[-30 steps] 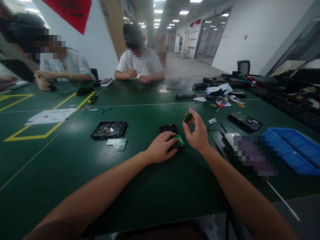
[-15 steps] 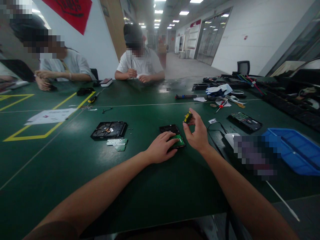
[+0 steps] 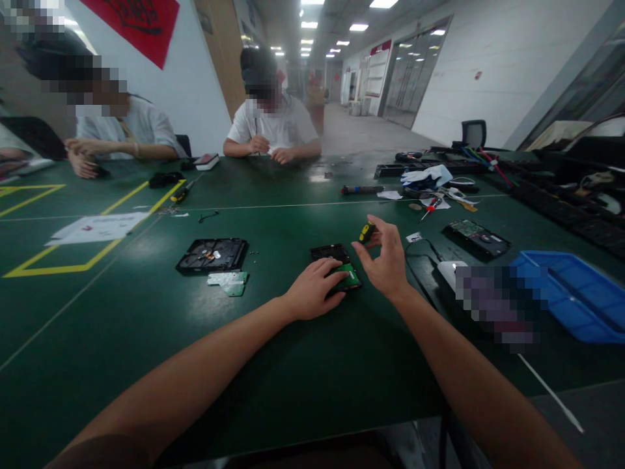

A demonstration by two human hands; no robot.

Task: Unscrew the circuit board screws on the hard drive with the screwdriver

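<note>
My left hand (image 3: 315,288) rests on a black hard drive (image 3: 328,252) with a green circuit board (image 3: 350,277), its fingers spread across the board. Just to the right, my right hand (image 3: 385,257) is raised and holds a small yellow-and-black screwdriver handle (image 3: 366,231) between thumb and fingers; its tip cannot be made out. To the left lies an opened drive case (image 3: 212,255), with a loose green board (image 3: 229,281) in front of it and tiny screws beside it.
On the right are another drive (image 3: 476,238), a blue tray (image 3: 581,293) and a blurred device with a cable. Gloves (image 3: 427,177) and tools lie farther back. Two people sit across the green table (image 3: 122,332), near a paper sheet (image 3: 97,227) and a yellow screwdriver (image 3: 182,191).
The thumb of my right hand has moved slightly left, away from the screwdriver handle. My left hand keeps its place on the drive.
</note>
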